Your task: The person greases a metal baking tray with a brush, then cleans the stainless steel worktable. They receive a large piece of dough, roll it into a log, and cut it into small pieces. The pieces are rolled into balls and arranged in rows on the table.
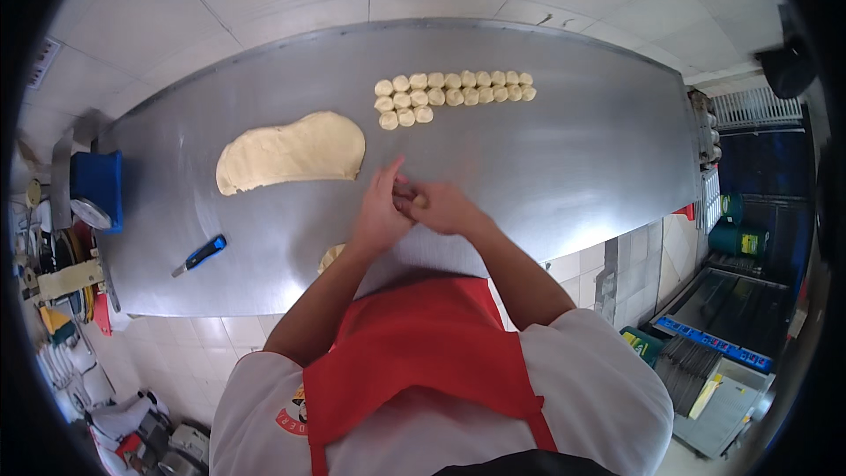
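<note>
My left hand and my right hand meet above the steel table, in front of the red apron. The fingers of my right hand curl around a small pale bit of dough, mostly hidden and blurred. My left hand is held beside it with some fingers stretched out; its palm is turned away from view. Left of the hands lies a large flat slab of dough. Beyond them, small dough balls sit in two long rows and one short row. Another dough piece is partly covered by my left forearm.
A scraper with a blue and black handle lies on the steel table at left. A blue bin and a round dial stand by the left end. Racks and equipment with a blue control panel are at right.
</note>
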A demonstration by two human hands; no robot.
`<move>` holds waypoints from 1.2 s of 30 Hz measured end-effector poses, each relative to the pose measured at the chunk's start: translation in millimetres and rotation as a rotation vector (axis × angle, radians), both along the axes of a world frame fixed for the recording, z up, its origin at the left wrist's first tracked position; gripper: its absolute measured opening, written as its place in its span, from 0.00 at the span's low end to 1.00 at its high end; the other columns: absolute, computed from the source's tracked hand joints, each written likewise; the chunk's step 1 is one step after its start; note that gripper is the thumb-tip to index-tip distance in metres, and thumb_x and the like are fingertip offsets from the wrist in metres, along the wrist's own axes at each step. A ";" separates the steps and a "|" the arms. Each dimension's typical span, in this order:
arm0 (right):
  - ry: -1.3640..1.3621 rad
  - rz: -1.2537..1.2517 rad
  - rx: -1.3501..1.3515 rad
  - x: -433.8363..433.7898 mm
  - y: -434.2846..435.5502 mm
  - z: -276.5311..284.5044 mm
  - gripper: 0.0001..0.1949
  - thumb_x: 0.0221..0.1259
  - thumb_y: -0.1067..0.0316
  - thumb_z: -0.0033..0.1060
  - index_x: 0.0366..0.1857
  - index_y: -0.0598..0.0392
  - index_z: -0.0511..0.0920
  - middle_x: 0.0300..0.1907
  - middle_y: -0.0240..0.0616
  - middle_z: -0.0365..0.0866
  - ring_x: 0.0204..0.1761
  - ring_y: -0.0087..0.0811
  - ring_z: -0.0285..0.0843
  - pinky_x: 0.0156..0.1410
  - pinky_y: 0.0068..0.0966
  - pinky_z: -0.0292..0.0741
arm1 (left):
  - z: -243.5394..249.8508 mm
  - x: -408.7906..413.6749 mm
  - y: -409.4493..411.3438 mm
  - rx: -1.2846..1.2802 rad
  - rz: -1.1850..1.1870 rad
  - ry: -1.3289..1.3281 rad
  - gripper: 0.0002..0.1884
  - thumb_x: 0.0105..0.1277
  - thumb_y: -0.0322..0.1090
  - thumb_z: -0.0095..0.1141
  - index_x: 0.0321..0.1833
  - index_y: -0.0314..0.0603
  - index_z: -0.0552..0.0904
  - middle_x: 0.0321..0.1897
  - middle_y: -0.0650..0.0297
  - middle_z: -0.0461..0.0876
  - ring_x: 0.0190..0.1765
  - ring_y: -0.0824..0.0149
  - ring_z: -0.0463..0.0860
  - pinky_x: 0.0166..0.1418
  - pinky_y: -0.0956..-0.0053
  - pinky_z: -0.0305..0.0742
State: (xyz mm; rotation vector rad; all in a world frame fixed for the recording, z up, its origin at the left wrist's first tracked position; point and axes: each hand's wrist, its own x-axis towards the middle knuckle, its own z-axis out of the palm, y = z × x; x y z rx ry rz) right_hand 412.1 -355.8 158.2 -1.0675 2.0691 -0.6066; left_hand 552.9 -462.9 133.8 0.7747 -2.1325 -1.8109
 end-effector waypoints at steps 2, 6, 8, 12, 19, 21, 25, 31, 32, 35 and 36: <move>-0.063 -0.073 0.020 2.0 12.1 -14.0 0.21 0.76 0.48 0.55 0.51 0.57 0.87 0.41 0.55 0.90 0.45 0.58 0.87 0.57 0.48 0.81 | -11.1 -7.6 0.7 -0.072 -0.092 0.035 0.41 0.55 0.27 0.77 0.74 0.38 0.75 0.60 0.50 0.80 0.55 0.50 0.87 0.58 0.55 0.85; 0.049 -0.138 -0.068 -0.4 23.5 -24.0 0.20 0.76 0.52 0.55 0.47 0.59 0.88 0.38 0.56 0.89 0.43 0.62 0.87 0.52 0.51 0.81 | -20.9 -28.7 10.3 -0.201 -0.415 -0.296 0.24 0.60 0.32 0.73 0.61 0.36 0.86 0.55 0.44 0.88 0.52 0.45 0.90 0.55 0.53 0.85; 0.146 -0.107 -0.038 -8.6 21.0 -21.0 0.19 0.76 0.54 0.54 0.46 0.60 0.87 0.37 0.55 0.89 0.42 0.57 0.87 0.50 0.50 0.81 | -15.4 -53.0 7.6 -0.304 -0.480 -0.500 0.16 0.64 0.35 0.69 0.52 0.34 0.89 0.50 0.42 0.90 0.52 0.44 0.91 0.53 0.52 0.84; -0.106 0.069 0.009 -25.5 30.5 2.4 0.14 0.74 0.59 0.59 0.45 0.59 0.86 0.36 0.46 0.89 0.39 0.40 0.88 0.49 0.42 0.81 | -22.0 -66.3 -7.2 -0.544 -0.549 -0.649 0.15 0.67 0.39 0.64 0.45 0.32 0.90 0.43 0.40 0.90 0.48 0.44 0.91 0.51 0.51 0.83; -0.277 -0.537 -0.485 -48.3 -4.9 -9.3 0.16 0.66 0.68 0.78 0.56 0.51 0.86 0.47 0.38 0.88 0.49 0.30 0.86 0.53 0.30 0.84 | 15.4 -71.2 -42.5 -0.096 -0.410 -0.722 0.17 0.63 0.36 0.64 0.52 0.33 0.88 0.51 0.41 0.90 0.54 0.41 0.88 0.59 0.51 0.82; 0.193 -0.661 -0.562 -71.0 -27.8 -48.9 0.16 0.67 0.70 0.76 0.56 0.51 0.84 0.47 0.43 0.85 0.48 0.31 0.86 0.49 0.31 0.85 | -1.6 -49.9 -29.0 -0.200 -0.358 -0.618 0.20 0.62 0.36 0.64 0.54 0.31 0.84 0.54 0.39 0.85 0.58 0.38 0.85 0.62 0.50 0.80; 0.222 -0.547 -0.618 -88.9 -40.4 -71.0 0.14 0.69 0.72 0.71 0.56 0.52 0.84 0.55 0.46 0.81 0.49 0.42 0.87 0.50 0.37 0.86 | -1.5 -33.2 -2.5 -0.306 -0.209 -0.470 0.19 0.60 0.32 0.64 0.50 0.29 0.77 0.52 0.39 0.78 0.59 0.35 0.80 0.62 0.48 0.78; 0.435 -0.371 -0.484 -92.2 -44.8 -75.8 0.19 0.66 0.70 0.70 0.61 0.50 0.83 0.59 0.48 0.80 0.54 0.51 0.84 0.59 0.43 0.83 | -23.0 -15.2 -2.6 -0.435 -0.274 -0.296 0.26 0.61 0.23 0.60 0.64 0.33 0.73 0.58 0.40 0.72 0.58 0.35 0.78 0.66 0.50 0.77; 0.517 -0.375 -0.523 -83.7 -40.9 -70.2 0.20 0.66 0.69 0.70 0.61 0.50 0.83 0.57 0.47 0.81 0.55 0.51 0.83 0.61 0.44 0.82 | -25.5 -7.0 -3.5 -0.410 -0.261 -0.243 0.28 0.61 0.23 0.61 0.67 0.34 0.73 0.58 0.42 0.72 0.57 0.37 0.79 0.65 0.51 0.77; 0.465 -0.272 -0.593 -36.5 -22.2 -35.7 0.23 0.67 0.59 0.69 0.65 0.50 0.81 0.54 0.47 0.86 0.56 0.52 0.84 0.63 0.47 0.80 | -13.9 -2.2 -8.7 -0.268 -0.161 -0.112 0.33 0.61 0.23 0.65 0.72 0.36 0.73 0.59 0.45 0.73 0.57 0.42 0.80 0.63 0.54 0.79; 0.196 -0.159 -0.315 -16.1 -13.3 -20.9 0.22 0.69 0.56 0.66 0.63 0.51 0.82 0.52 0.50 0.87 0.55 0.54 0.85 0.63 0.48 0.80 | -7.8 0.7 -4.2 -0.163 -0.091 -0.105 0.33 0.60 0.23 0.66 0.72 0.34 0.73 0.59 0.45 0.72 0.58 0.44 0.80 0.62 0.55 0.80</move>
